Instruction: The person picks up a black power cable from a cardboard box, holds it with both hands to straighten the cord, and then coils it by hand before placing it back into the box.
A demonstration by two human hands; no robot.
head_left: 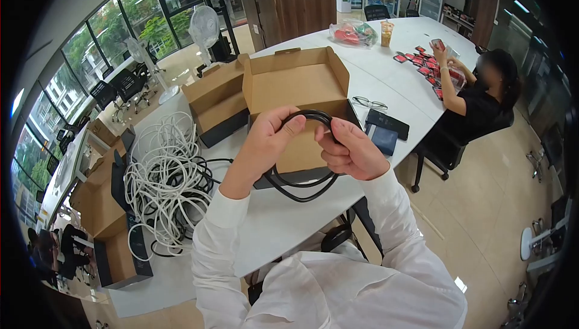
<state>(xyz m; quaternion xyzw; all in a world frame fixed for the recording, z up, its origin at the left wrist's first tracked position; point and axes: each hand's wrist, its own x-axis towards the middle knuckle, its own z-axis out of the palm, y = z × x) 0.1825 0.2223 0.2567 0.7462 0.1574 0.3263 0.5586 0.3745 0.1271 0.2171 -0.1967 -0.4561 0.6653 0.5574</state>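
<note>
A coiled black cable is held up between my two hands, its loops hanging below them. My left hand closes on the left side of the coil, thumb pressed against it. On the right side, my right hand grips the same coil with curled fingers. Behind the coil stands an open cardboard box with its lid raised; the hands and cable cover part of its inside. To the left of my left hand lies a tangled heap of white cables, with some black cable among it.
More open cardboard boxes stand at the back left and far left. Glasses, a dark wallet, a plastic bag and a cup lie about the white table. A person sits at right by red packets.
</note>
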